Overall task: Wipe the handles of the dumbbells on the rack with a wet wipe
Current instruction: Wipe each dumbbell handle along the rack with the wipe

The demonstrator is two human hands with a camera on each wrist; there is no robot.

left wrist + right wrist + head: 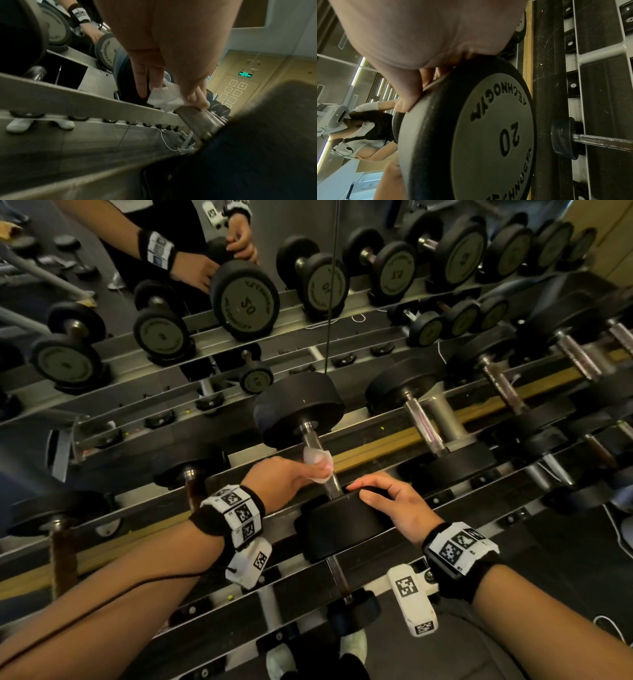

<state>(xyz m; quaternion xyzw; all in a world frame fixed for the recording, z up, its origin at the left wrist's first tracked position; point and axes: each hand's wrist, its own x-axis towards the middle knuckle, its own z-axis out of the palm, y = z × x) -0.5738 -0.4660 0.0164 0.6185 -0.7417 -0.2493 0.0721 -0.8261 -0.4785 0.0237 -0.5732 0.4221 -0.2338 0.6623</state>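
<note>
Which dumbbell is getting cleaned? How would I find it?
Look at the rack's upper row, near its middle. The dumbbell there has a white wipe pinched around its handle by the left hand, while the right hand rests on its near weight, marked 20.

Light: dim, warm indoor | Source: strip lights (358,70), left of right wrist view | Glare: dumbbell handles (424,422) | Shadow: rack (479,474) lower tiers dark | Blur: left wrist view soft, its lower right black; palm (412,33) out of focus | Distortion: head view edges bowed
</note>
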